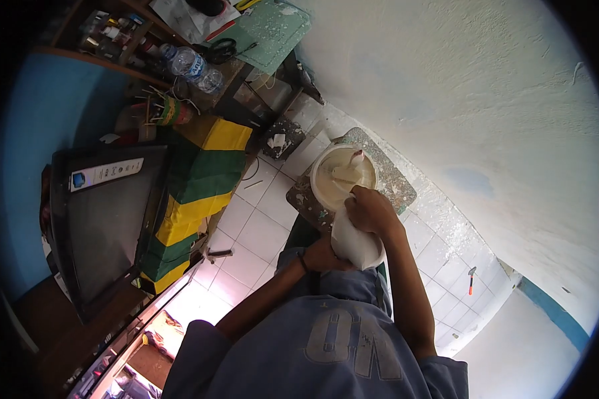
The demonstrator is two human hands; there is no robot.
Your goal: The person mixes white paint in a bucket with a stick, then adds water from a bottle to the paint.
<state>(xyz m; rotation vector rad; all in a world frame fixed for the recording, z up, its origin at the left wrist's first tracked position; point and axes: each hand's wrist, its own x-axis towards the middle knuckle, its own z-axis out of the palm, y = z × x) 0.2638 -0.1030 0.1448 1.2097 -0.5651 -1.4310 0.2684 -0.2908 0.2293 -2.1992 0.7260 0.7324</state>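
Note:
A white bag (354,241), full and rounded at its lower end, is held tilted in front of my body. My left hand (323,254), with a dark band at the wrist, cups the bag's lower left side. The fingers of my right hand (371,211) are closed round the bag's upper end, beside the bucket's near rim. The round bucket (315,187) holds a cream-white substance. A pale object with a reddish tip (358,157) lies at the bucket's far right side. Under the bucket is a paint-speckled stool (398,189).
A plastered wall (486,100) rises on the right. On the tiled floor (259,229) lie a hammer (472,280) and another tool (219,253). To the left stand a flat screen (110,226), a yellow-green striped cloth (209,166) and a plastic bottle (196,68).

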